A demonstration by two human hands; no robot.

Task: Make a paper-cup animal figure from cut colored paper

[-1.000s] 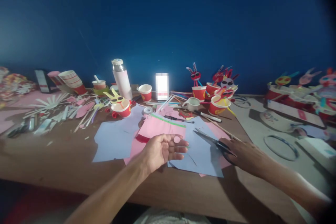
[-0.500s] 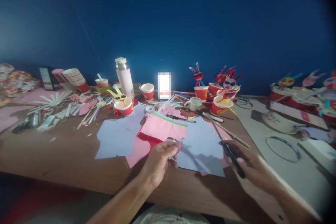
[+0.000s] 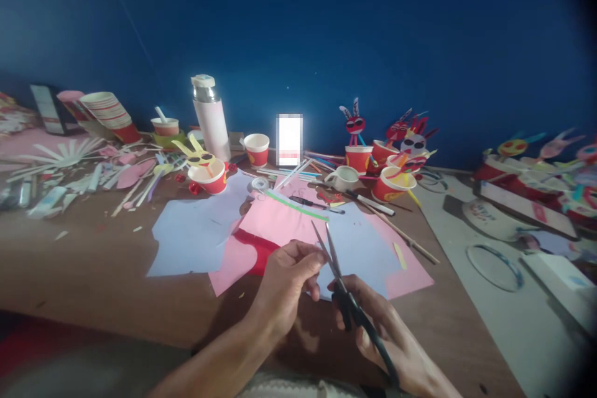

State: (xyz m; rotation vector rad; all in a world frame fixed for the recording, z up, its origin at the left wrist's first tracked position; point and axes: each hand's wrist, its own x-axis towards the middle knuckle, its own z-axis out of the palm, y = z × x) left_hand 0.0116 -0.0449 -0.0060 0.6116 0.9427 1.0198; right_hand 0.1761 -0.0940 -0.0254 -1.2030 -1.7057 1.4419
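Observation:
My right hand (image 3: 373,317) grips black-handled scissors (image 3: 347,305), fingers through the handles. The blades point up and away and are slightly parted. Just left of them is my left hand (image 3: 291,277), thumb and fingers pinched together at the blades; whatever lies in the pinch is too small or hidden to make out. Beneath and beyond the hands are a pink paper sheet (image 3: 275,221) with a green strip along its far edge, a pale blue sheet (image 3: 368,249) and a red piece of paper (image 3: 261,255).
Behind the sheets stand a white flask (image 3: 212,127), a paper cup (image 3: 256,149) and a small mug (image 3: 345,178). Cups with paper rabbit figures (image 3: 394,183) are at the right. Paper scraps (image 3: 135,174) and stacked cups (image 3: 109,115) lie left. A black pen (image 3: 317,205) rests near the pink sheet.
My right hand has brought the scissors leftward to my left hand, and the blades have parted. My left hand stays pinched. A small yellow strip now shows on the sheets at the right.

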